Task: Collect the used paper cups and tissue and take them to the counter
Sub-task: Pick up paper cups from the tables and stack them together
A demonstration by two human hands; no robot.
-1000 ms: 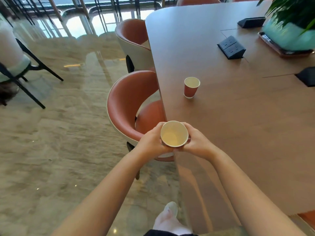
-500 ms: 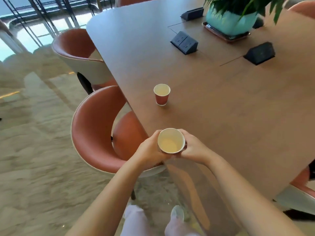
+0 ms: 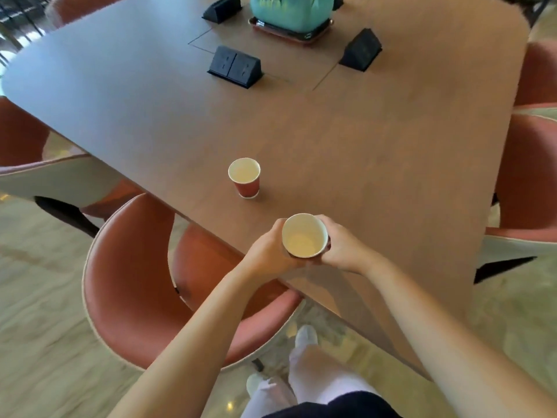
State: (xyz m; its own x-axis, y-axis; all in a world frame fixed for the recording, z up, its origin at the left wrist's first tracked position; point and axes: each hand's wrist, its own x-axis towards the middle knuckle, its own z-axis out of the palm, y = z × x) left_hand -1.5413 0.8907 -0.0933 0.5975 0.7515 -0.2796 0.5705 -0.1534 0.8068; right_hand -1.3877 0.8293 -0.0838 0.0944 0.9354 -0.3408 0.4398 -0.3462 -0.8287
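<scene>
I hold a paper cup (image 3: 304, 236) with a white inside between both hands, just above the near edge of the brown table (image 3: 376, 152). My left hand (image 3: 271, 251) grips its left side and my right hand (image 3: 339, 245) grips its right side. A second paper cup (image 3: 244, 176), red outside and white inside, stands upright on the table a short way beyond the held one. No tissue shows in this view.
A rust-red chair (image 3: 132, 282) is tucked at the table edge below my left arm, with more chairs at the left (image 3: 36, 173) and right (image 3: 530, 176). Black socket boxes (image 3: 235, 67) and a teal plant pot on a tray (image 3: 291, 16) sit mid-table.
The view has swung right and closer over the table. Both hands stay on the held cup, now nearer the standing red cup.
</scene>
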